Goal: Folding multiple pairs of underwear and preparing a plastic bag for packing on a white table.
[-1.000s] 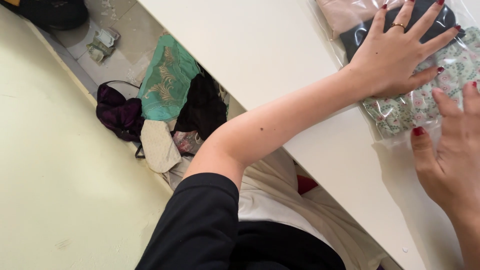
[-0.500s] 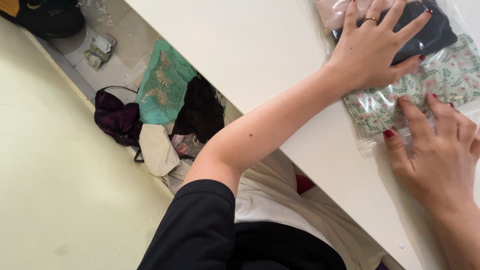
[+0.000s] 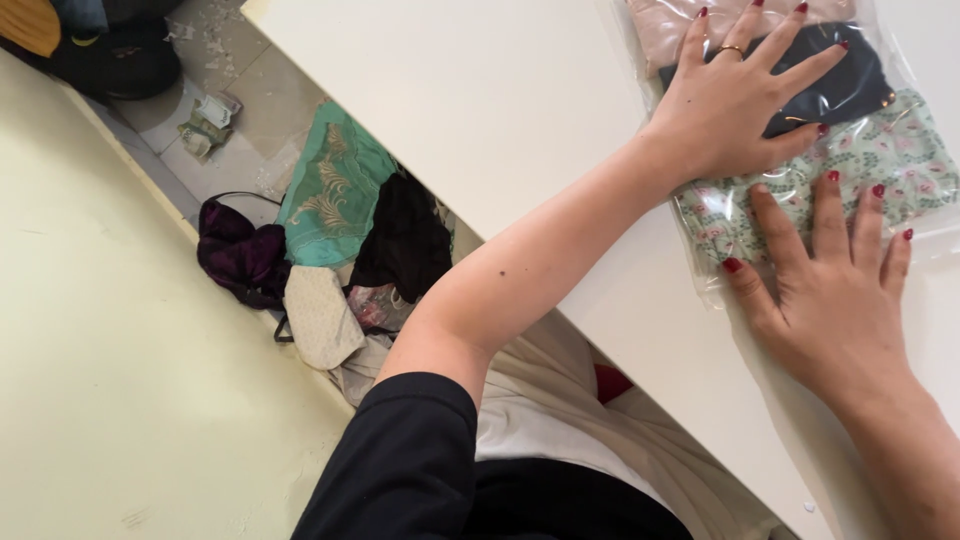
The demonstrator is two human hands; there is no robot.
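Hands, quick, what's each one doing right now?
Left hand: open, flat on the clear plastic bag of folded fabrics.
Right hand: open, fingers spread, pressing the bag's near edge.

Heap of clothes (image 3: 330, 250) on floor (image 3: 120, 390)

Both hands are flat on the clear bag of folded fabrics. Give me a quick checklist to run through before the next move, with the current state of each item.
1. Left hand flat on the clear plastic bag, over the dark fabric: ok.
2. Right hand flat on the bag's near end, over the floral fabric: ok.
3. Bag lies wholly on the white table: cannot tell, its far end runs out of view.
4. Pink fabric inside the bag: ok.
5. Bag opening sealed: cannot tell.
6. Clothes pile on the floor, apart from the table: ok.
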